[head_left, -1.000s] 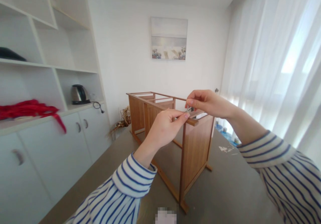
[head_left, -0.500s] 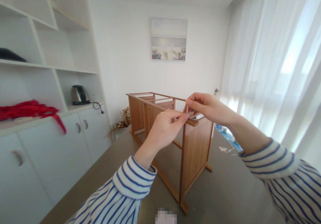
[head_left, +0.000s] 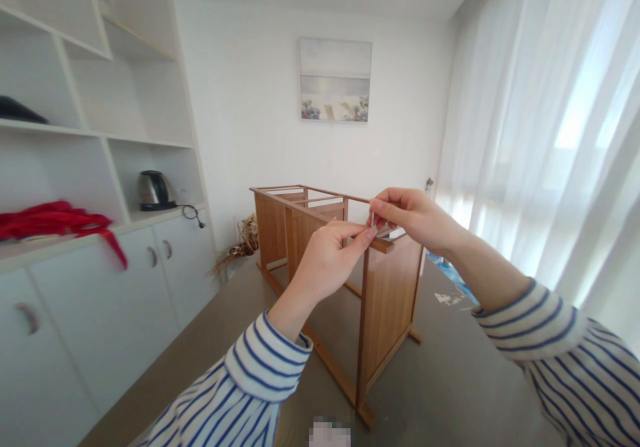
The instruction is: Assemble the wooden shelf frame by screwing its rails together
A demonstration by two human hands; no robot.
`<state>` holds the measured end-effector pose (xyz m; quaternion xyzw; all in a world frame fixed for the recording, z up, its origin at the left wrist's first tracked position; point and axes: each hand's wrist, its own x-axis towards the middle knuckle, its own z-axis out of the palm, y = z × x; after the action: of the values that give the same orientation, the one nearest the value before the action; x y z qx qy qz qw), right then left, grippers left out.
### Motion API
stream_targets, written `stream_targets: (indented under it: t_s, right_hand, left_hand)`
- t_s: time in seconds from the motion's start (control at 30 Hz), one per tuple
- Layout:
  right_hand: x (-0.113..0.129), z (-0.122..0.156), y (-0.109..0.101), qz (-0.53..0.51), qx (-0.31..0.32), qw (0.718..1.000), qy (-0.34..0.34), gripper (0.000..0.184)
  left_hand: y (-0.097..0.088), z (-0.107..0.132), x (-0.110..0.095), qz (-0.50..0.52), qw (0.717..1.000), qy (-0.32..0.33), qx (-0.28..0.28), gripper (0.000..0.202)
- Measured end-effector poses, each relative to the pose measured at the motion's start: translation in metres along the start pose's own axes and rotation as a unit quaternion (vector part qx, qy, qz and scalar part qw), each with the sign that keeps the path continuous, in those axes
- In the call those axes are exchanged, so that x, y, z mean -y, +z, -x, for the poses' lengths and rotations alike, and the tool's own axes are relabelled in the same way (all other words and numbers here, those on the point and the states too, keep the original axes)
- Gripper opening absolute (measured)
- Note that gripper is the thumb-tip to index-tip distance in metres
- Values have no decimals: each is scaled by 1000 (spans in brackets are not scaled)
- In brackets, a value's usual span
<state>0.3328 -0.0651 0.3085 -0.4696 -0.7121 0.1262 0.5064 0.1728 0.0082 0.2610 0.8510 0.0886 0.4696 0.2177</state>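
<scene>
A brown wooden shelf frame (head_left: 393, 307) with slatted panels rests on the grey tabletop. Over its near top corner, my right hand (head_left: 407, 213) pinches a thin silvery rod (head_left: 371, 218) between thumb and fingers. The rod stands about upright; whether it is a screw or a small tool is too small to tell. My left hand (head_left: 330, 260) is closed too, thumb and forefinger pressed together at the rod's lower end, against the top rail (head_left: 384, 244). Its fingertips hide where the rod meets the wood.
Small pale scraps (head_left: 449, 298) lie on the grey tabletop (head_left: 450, 380) at right, near blue-and-white packaging (head_left: 453, 272). White cabinets (head_left: 115, 313) line the left side, holding a kettle (head_left: 155, 190) and red cloth (head_left: 55, 220). Sheer curtains (head_left: 525, 100) hang at right.
Both hands stay at the same frame corner with nearly the same grip. My right hand has shifted very slightly, and the whole view has drifted a little.
</scene>
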Motion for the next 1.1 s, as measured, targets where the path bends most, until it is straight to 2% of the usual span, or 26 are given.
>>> stream_targets:
  t_s: [0.5, 0.77, 0.9, 1.1]
  right_hand:
    - [1, 5, -4, -1, -3, 1000, 12, 39]
    - [10, 4, 4, 83, -64, 994, 12, 38]
    - [11, 6, 5, 44, -52, 998, 8, 32]
    - [6, 8, 5, -27, -51, 996, 67, 27]
  left_hand:
    - [13, 3, 2, -2, 999, 22, -26, 27]
    - [10, 1, 2, -7, 999, 18, -32, 27]
    - [10, 2, 2, -7, 999, 17, -32, 28]
    - [11, 4, 2, -1, 999, 30, -25, 27]
